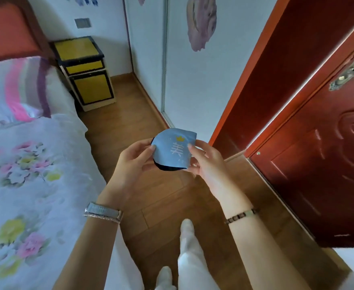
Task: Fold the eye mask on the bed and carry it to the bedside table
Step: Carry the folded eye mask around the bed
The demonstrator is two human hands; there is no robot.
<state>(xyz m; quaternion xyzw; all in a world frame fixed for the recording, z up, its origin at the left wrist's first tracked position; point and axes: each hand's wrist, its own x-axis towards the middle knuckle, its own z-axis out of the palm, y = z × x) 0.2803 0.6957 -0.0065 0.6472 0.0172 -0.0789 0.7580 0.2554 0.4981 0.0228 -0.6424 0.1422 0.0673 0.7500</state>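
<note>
In the head view you have one eye mask [173, 150], folded over into a rounded blue pad with a dark underside showing at its lower edge and a small yellow crown printed near the top. Two hands hold it in the air over the wooden floor [161, 204], clear of the bed [31, 174].

Your left hand [133, 162] sits at the mask's 9 o'clock, thumb on the blue face and fingers curled behind, pinching the edge. Your right hand [205, 162] sits at its 3 o'clock, thumb tip pressed on the face, fingers tucked under the lower right corner (so both hands are closed on the mask, neither spread wide). Both forearms reach forward from the bottom of the view; you wear one wristband [103, 212] on the left and one bead bracelet [241, 216] on the right.

There is one bedside table [84, 70], yellow with black trim, at 11 o'clock from the mask and well apart from it. Its top is bare. The bed's edge runs along your left at 9 o'clock, one striped pillow [19, 88] near its head. One red door [318, 153] stands at 3 o'clock. Between bed and wall, a strip of open floor leads straight to the table.
</note>
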